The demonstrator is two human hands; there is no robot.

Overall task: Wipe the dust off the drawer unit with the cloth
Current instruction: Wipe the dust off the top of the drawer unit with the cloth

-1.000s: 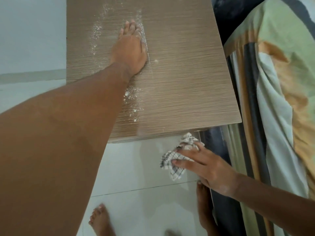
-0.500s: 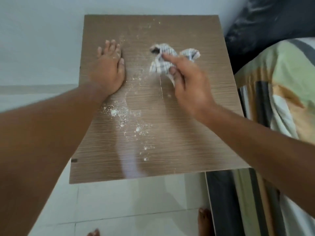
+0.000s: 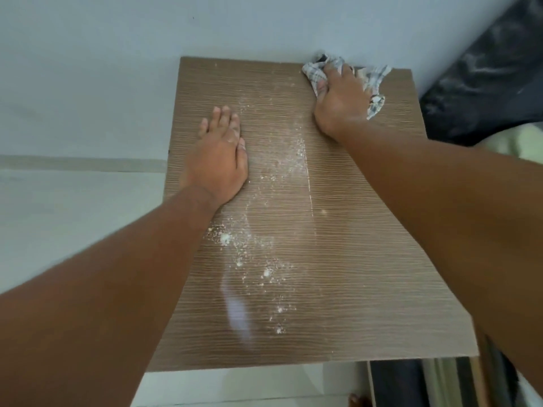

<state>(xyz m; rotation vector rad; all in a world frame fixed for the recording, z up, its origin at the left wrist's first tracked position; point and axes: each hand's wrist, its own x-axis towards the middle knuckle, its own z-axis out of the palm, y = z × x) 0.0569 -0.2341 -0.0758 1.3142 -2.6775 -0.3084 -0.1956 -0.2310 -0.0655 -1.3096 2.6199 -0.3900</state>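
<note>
The drawer unit's brown wood-grain top (image 3: 367,259) fills the middle of the view, set against a pale wall. White dust (image 3: 264,224) lies in a band down its centre, with small clumps toward the front edge. My right hand (image 3: 338,104) presses a crumpled checked cloth (image 3: 373,80) onto the far right corner of the top. My left hand (image 3: 220,160) lies flat, palm down, on the left part of the top, just left of the dust. The unit's drawers are hidden below the top.
The wall (image 3: 117,69) stands right behind the unit. A dark bag or cover (image 3: 484,83) and a striped fabric sit to the right. White floor tiles (image 3: 235,386) show in front, with a bare foot (image 3: 357,400) at the bottom edge.
My right hand has brought the cloth up from below the front edge onto the top, then on to the far right corner. My left hand has stayed flat on the top.
</note>
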